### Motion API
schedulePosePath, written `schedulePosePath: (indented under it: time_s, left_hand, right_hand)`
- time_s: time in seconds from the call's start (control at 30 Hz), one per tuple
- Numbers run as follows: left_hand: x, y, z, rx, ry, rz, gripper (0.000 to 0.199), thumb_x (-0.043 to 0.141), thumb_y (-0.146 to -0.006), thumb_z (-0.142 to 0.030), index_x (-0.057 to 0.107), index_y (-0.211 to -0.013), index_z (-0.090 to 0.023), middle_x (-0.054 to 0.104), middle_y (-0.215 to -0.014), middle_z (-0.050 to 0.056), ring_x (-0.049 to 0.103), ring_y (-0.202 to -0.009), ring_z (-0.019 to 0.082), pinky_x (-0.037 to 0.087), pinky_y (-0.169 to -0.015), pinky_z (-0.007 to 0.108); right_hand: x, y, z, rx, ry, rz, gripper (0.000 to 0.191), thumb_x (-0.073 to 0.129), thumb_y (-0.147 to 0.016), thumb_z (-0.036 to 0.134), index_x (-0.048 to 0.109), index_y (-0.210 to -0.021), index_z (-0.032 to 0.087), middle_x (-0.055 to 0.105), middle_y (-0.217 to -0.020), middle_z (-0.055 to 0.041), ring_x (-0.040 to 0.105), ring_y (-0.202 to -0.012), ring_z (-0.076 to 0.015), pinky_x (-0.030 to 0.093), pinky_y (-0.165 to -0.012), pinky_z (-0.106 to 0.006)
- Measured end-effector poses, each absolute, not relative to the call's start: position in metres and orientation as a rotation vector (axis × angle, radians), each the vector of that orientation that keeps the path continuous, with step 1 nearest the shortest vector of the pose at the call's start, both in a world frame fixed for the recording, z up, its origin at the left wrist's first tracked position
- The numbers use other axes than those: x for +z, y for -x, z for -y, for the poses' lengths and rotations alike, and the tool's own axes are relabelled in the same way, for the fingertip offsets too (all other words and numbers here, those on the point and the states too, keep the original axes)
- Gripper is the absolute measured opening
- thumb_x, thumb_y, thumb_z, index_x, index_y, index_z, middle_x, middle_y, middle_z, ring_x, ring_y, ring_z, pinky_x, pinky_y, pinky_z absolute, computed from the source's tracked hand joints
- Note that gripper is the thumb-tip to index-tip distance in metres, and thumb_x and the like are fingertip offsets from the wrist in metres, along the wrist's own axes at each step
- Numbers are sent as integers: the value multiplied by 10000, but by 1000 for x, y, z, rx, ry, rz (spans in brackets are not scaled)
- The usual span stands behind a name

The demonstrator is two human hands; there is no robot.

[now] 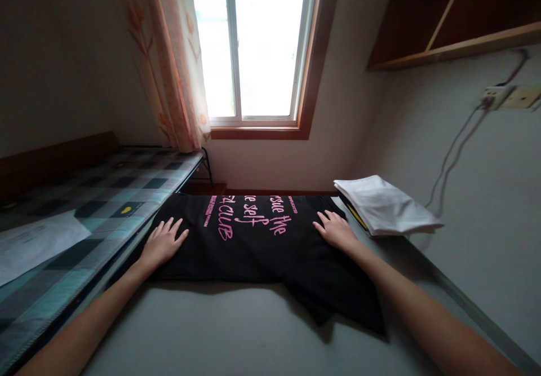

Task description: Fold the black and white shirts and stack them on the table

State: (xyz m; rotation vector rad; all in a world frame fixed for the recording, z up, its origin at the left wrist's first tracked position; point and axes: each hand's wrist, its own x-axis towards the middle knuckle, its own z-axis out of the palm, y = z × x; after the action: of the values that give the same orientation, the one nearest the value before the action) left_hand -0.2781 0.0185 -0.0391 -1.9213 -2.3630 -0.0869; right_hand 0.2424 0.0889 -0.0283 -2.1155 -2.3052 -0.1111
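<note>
A black T-shirt [253, 252] with pink lettering lies sideways across the pale table [203, 331], its far part folded or hanging past the far edge. One sleeve spreads toward me at the lower right. My left hand [164, 242] rests flat on the shirt's left end, fingers spread. On the right end, near the far edge, my right hand [336, 229] lies palm down with its fingers apart. Neither hand grips the cloth.
Folded clothes, a white one [382, 204] on top, sit at the table's right by the wall. To the left is a bed with a checked mattress [139, 173] and a paper sheet [42, 240]. A cable [454, 147] hangs from a wall socket [494, 97]. A curtained window [266, 43] is ahead.
</note>
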Motion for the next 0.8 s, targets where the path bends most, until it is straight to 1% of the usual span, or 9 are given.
schedulePosePath:
  time_s: [0.1, 0.2, 0.27, 0.33, 0.43, 0.53, 0.67, 0.73, 0.8]
  left_hand:
    - [-31, 287, 1, -115, 1808, 2329, 631, 383, -907, -517, 485, -1415, -157, 413, -1498, 165, 361, -1381, 354, 334, -1084, 484]
    - [-22, 303, 15, -161, 1693, 2397, 653, 386, -891, -521, 462, -1423, -149, 431, -1480, 174, 439, -1300, 394, 392, -1008, 544]
    - [-18, 316, 18, -179, 1673, 2494, 669, 378, -890, -523, 434, -1435, -139, 465, -1451, 179, 502, -1229, 404, 428, -960, 546]
    - [-17, 327, 16, -188, 1675, 2573, 665, 377, -892, -516, 434, -1427, -124, 518, -1395, 195, 543, -1183, 398, 451, -936, 522]
    - [-18, 340, 7, -200, 1646, 2624, 659, 408, -880, -517, 481, -1374, -87, 574, -1308, 230, 574, -1149, 393, 478, -901, 486]
    - [-19, 347, -5, -209, 1613, 2617, 636, 439, -861, -535, 539, -1317, -104, 582, -1286, 228, 590, -1123, 396, 494, -866, 495]
    - [-18, 354, -24, -190, 1698, 2588, 586, 429, -869, -510, 568, -1285, -121, 590, -1266, 207, 604, -1107, 366, 501, -866, 455]
    - [-17, 356, -33, -202, 1757, 2583, 570, 434, -867, -484, 571, -1269, -105, 605, -1240, 198, 616, -1091, 334, 506, -865, 404]
    - [-16, 356, -40, -233, 1813, 2551, 541, 444, -858, -444, 577, -1250, -96, 619, -1210, 189, 623, -1075, 310, 507, -866, 371]
  right_hand:
    - [-25, -255, -69, -195, 2174, 2220, 538, 423, -947, 439, 538, -1359, 113, 466, -1428, -227, 475, -1278, -352, 383, -1020, -444]
    - [-24, -268, -53, -183, 2257, 2124, 517, 466, -927, 441, 579, -1304, 107, 558, -1301, -251, 552, -1181, -360, 419, -964, -455]
    - [-25, -276, -48, -118, 2270, 2087, 531, 484, -916, 446, 576, -1314, 106, 609, -1232, -242, 566, -1162, -365, 422, -964, -462]
    - [-27, -282, -49, -40, 2197, 2088, 539, 527, -895, 420, 573, -1326, 100, 634, -1218, -227, 560, -1180, -360, 413, -989, -457]
    - [-27, -286, -56, 132, 1999, 2038, 519, 604, -837, 345, 603, -1296, 103, 642, -1247, -193, 564, -1196, -328, 407, -1023, -424]
    - [-25, -288, -69, 365, 1864, 1821, 502, 633, -799, 291, 624, -1270, 118, 651, -1254, -152, 601, -1158, -289, 448, -994, -379]
    - [-19, -291, -79, 649, 1869, 1409, 479, 657, -760, 234, 659, -1226, 124, 736, -1047, -124, 682, -980, -256, 531, -853, -339]
    - [-17, -293, -79, 814, 1816, 1284, 402, 662, -750, 223, 705, -1142, 141, 756, -943, -102, 701, -896, -238, 550, -785, -317]
    - [-14, -294, -76, 966, 1721, 1232, 304, 667, -748, 240, 745, -1030, 159, 762, -915, -90, 707, -858, -229, 559, -749, -306]
